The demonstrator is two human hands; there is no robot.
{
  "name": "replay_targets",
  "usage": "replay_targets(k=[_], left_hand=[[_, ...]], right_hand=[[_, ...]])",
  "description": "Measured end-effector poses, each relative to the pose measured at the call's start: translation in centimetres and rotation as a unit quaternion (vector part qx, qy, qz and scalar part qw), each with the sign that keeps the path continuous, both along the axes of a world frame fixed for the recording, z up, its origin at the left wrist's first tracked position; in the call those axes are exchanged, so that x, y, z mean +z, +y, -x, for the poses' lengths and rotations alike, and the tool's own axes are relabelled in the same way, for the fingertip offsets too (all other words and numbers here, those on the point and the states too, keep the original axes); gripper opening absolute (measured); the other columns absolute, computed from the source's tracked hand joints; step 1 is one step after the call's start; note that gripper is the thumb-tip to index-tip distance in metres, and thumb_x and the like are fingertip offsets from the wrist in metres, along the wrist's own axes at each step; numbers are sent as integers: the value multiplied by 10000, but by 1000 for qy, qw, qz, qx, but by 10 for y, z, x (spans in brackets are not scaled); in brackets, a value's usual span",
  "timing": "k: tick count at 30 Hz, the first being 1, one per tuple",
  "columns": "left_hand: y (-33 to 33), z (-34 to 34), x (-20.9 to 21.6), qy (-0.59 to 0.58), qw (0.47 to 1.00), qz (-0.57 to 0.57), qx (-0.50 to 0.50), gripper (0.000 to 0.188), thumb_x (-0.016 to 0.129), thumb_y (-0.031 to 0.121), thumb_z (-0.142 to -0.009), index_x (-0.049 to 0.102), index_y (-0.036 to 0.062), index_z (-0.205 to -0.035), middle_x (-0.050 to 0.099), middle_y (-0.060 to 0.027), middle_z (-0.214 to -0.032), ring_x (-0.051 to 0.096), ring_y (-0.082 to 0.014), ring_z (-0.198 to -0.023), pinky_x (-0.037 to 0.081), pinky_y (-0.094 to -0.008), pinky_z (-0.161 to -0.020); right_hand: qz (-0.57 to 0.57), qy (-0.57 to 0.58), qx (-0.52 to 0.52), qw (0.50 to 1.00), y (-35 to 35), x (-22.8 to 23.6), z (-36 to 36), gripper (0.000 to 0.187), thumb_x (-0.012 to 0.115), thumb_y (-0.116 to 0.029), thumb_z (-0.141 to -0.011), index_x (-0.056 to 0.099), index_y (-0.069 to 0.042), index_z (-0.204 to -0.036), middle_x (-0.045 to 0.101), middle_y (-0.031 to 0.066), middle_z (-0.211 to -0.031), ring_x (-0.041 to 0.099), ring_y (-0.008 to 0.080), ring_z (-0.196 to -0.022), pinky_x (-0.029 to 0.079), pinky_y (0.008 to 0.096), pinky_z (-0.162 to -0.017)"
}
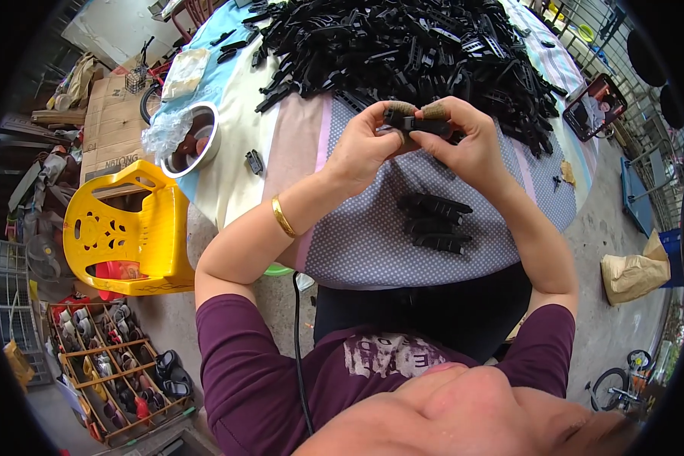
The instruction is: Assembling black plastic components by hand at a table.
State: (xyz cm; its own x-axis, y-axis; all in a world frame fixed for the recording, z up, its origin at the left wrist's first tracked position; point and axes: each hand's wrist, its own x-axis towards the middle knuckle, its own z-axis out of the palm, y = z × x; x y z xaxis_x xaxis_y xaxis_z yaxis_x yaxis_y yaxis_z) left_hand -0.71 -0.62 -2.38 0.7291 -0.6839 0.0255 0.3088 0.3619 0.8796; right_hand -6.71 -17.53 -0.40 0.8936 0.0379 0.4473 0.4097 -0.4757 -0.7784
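Black part [427, 125]: raised over the near side of the table [342, 235], between both hands, one end at each.
Left hand [366, 144]: pinching one end of the part between bent fingers and thumb.
Right hand [467, 137]: gripping the other end, thumb laid along its near side.
Finger covers [437, 112]: brownish, ribbed, worn on fingers of both hands.
Bracelet [283, 215]: gold, round the left forearm near the wrist.
Pile [403, 53]: many black pieces heaped across the far side of the table, beyond the hands.
Small group [439, 220]: a few black pieces lying close together on the dotted cloth [342, 197], between the forearms.
Lone piece [254, 162]: black, on the pale stripe to the left, well apart from the pile.
Bowl [215, 129]: white-rimmed, at the table's left edge, reddish-brown things inside; a clear plastic bag [167, 135] lies against its left side.
Phone [594, 106]: at the right edge of the table, screen lit.
Chair [171, 235]: yellow, left of the table.
Shoe rack [102, 353]: wooden, filled with footwear, at lower left.
Paper bag [634, 270]: brown, on the floor at right.
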Motion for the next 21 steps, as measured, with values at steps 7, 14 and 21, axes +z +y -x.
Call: replay_targets(k=[7,14,21], left_hand=[[2,4,7,-92,993,-66,40,370,506,-75,-768,521,-65,-1137,593,-81,-997,590,-130,-898,517,-265,-835],[2,5,8,-50,998,-23,42,320,585,2,-841,528,-68,-1148,626,-77,-962,602,-115,-865,515,-227,-786],[4,1,10,-133,989,-36,45,308,609,22,-843,552,-64,-1133,635,-81,-979,600,-103,-867,510,-211,-779]], right_hand=[[136,-205,-40,969,1,-8,-6,250,746,-53,-656,669,-24,-892,636,64,-881,591,179,-759,489,274,-636],[212,-252,-59,942,4,-3,0,289,739,-36,-607,666,-32,-887,635,80,-903,586,235,-797,501,321,-659],[16,-56,-13,998,-2,1,-1,444,711,-133,-725,575,-6,-1129,640,71,-990,592,169,-926,471,271,-776]])
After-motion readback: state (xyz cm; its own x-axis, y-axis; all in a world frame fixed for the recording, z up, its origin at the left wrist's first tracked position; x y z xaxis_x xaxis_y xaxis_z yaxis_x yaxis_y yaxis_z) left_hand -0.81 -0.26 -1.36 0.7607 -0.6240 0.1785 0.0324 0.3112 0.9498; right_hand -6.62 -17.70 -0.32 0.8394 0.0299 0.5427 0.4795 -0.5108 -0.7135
